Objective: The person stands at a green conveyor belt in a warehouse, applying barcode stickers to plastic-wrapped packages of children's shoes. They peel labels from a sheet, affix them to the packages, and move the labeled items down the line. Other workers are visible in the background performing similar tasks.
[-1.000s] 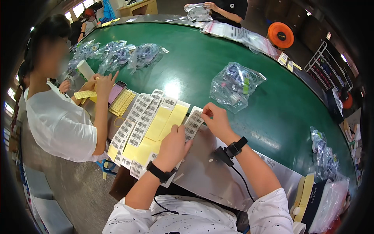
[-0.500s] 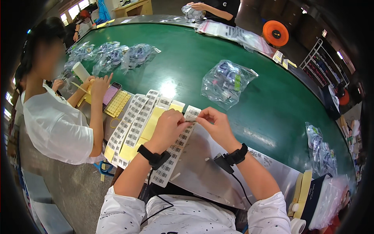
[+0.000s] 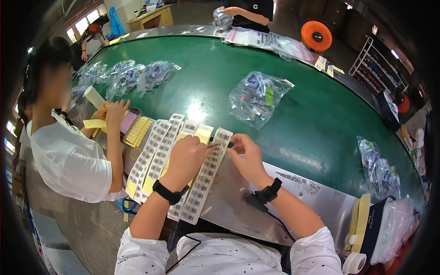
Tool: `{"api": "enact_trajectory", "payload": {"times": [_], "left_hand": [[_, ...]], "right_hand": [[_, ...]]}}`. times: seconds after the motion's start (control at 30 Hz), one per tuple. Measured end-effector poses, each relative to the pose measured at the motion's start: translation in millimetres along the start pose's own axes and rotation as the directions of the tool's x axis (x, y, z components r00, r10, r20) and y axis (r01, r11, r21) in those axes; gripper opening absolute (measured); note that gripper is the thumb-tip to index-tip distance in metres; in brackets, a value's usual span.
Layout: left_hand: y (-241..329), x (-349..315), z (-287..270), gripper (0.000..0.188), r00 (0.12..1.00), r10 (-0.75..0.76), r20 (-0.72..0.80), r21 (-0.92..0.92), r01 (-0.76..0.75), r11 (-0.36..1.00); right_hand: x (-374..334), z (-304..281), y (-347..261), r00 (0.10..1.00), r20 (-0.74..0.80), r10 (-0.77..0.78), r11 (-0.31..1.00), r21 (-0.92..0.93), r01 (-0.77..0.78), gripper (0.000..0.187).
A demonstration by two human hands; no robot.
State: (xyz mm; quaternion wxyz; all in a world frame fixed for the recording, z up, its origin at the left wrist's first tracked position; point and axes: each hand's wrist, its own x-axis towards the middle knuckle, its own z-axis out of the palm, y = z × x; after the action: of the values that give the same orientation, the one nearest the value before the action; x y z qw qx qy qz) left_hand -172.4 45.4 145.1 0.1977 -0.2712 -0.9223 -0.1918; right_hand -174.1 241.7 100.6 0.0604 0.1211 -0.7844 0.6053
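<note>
My left hand (image 3: pixel 187 155) is closed in a pinch over the sheets of barcode labels. A thin small label (image 3: pixel 213 144) sticks out from its fingertips. Beneath it runs a long white strip of barcode labels (image 3: pixel 196 197), lying on the metal edge of the table. My right hand (image 3: pixel 247 158) is just right of the strip's upper end, fingers bent and thumb apart from the forefinger, with nothing visible in it. More barcode strips (image 3: pixel 151 151) fan out to the left, partly over yellow backing paper.
Ahead on the green conveyor belt (image 3: pixel 192 78) lies a clear bag with bluish contents (image 3: pixel 257 98); more bags (image 3: pixel 123 75) are piled far left. A co-worker (image 3: pixel 68 146) on my left handles yellow strips beside a phone (image 3: pixel 130 121). Bagged items (image 3: pixel 378 167) lie at right.
My right hand has moved away from my left and its fingers have come apart. My left hand has shifted slightly down and left, off the strip's top end.
</note>
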Motion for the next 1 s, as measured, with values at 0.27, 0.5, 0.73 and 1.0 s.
{"api": "enact_trajectory", "payload": {"times": [0.27,0.5,0.73,1.0], "left_hand": [[-34,-22,4,0.027,0.847,-0.296,0.442,-0.537,0.514,0.669],[-28,12,16,0.028,0.676,-0.092,0.731,-0.35,0.487,0.8],[-48,17,26,0.024,0.654,0.076,0.753,-0.382,0.34,0.859],[-61,39,56,0.026,0.713,0.201,0.671,-0.491,0.224,0.842]], "right_hand": [[-15,46,3,0.833,0.51,0.214,0.498,0.676,-0.543,0.045],[-12,28,18,0.83,0.492,0.262,0.64,0.555,-0.532,0.043],[-14,37,17,0.815,0.492,0.306,0.683,0.483,-0.548,0.041],[-8,32,16,0.802,0.504,0.321,0.564,0.579,-0.589,0.033]]}}
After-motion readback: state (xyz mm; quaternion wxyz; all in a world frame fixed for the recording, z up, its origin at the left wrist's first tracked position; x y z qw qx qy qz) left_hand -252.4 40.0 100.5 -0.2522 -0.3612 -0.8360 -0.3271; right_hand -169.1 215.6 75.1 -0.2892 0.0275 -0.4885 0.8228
